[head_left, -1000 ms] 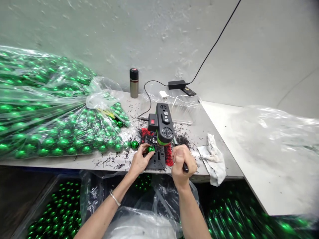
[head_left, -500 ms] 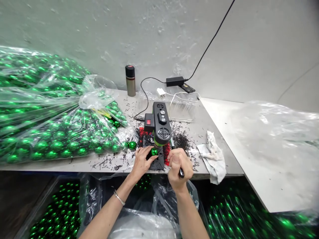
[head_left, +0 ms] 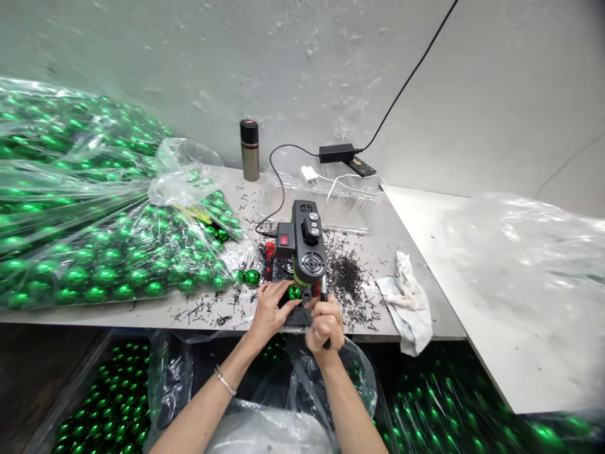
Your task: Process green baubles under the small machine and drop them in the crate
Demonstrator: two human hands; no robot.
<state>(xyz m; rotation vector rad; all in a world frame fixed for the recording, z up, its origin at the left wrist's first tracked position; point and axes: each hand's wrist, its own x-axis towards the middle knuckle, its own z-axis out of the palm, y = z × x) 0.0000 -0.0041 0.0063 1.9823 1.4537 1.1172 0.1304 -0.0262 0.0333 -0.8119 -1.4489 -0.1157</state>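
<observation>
Under the front end of a black bench drill press [head_left: 309, 243], my left hand [head_left: 271, 309] pinches a shiny green bauble [head_left: 293, 292] between thumb and fingers. The ball rests over the machine's black base plate [head_left: 299, 317]. My right hand [head_left: 326, 325] is wrapped round the black-gripped lever [head_left: 324, 291] on the machine's right side. A red switch sits on the box at the machine's left. The contact between the tool tip and the ball is hidden by the machine's head. Another green bauble [head_left: 251, 277] lies just left of the base.
A large clear bag of green baubles [head_left: 108, 252] covers the table's left. Black shavings [head_left: 347, 274] surround the machine. Behind stand a flask [head_left: 249, 151], a power adapter [head_left: 336, 152] and a clear plastic tray [head_left: 350, 217]. A white cloth [head_left: 406, 309] overhangs the front edge. More baubles [head_left: 104, 403] lie below.
My right hand has swung the lever leftward and slightly down, closer to the base, and the machine's head sits a little lower. My left hand keeps the bauble in place.
</observation>
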